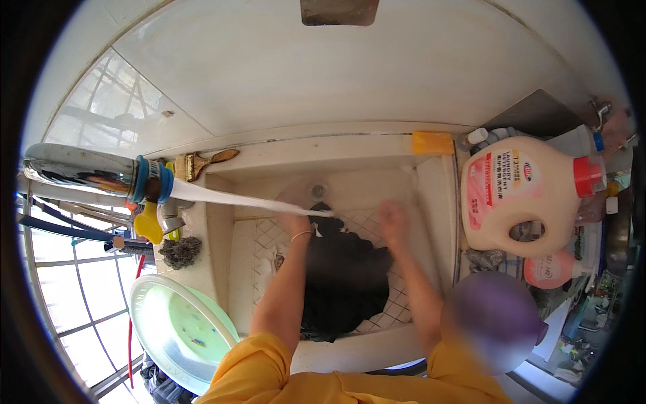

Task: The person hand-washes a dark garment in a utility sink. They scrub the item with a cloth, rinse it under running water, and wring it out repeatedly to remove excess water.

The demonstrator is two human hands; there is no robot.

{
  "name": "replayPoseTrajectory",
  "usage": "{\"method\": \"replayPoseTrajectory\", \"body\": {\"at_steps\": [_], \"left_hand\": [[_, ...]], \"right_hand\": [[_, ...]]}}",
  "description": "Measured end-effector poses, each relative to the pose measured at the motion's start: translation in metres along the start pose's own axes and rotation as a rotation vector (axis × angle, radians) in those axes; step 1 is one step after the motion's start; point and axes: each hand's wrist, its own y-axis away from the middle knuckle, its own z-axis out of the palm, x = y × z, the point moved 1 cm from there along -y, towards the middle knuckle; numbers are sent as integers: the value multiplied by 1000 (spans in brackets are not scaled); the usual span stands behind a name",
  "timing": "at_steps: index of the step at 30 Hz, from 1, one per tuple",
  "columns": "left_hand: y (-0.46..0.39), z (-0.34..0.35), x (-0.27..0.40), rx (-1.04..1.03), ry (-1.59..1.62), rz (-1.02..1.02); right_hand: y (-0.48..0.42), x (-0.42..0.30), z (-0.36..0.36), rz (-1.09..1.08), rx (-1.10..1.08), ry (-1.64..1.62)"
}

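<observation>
A black cloth garment (345, 288) lies bunched in a stone-like sink (424, 237), over the ribbed washboard slope. At the upper left of the cloth is my left hand (295, 204), blurred, with a thin bracelet at its wrist; I cannot tell if it grips the cloth. My right hand (393, 219) is apart from the cloth on its right, also blurred, its fingers unclear. From a metal tap (86, 166) with blue clamps, a white strand (242, 198) runs to the cloth's top; water or hose, I cannot tell. A whitish cloth (272, 262) lies by my left forearm.
Left of the sink are a bristle brush (197, 165), a scouring pad (180, 252) and a green basin (189, 323). To the right stand a large laundry detergent jug (520, 202), a pink bottle (550, 268) and a blurred purple round object (492, 318). A yellow bar (432, 143) sits on the back rim.
</observation>
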Motion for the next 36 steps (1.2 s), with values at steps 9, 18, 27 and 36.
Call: {"method": "replayPoseTrajectory", "body": {"at_steps": [9, 18, 27, 36], "left_hand": [[-3, 16, 1, -105, 9, 397], [7, 10, 23, -374, -241, 119], [-8, 46, 16, -332, -275, 173], [-8, 40, 13, -312, -194, 166]], "right_hand": [[-85, 8, 86, -233, 395, 110], [48, -85, 45, -3, -659, -30], [57, -85, 50, -122, -525, -25], [55, -76, 51, -7, -546, -66]]}}
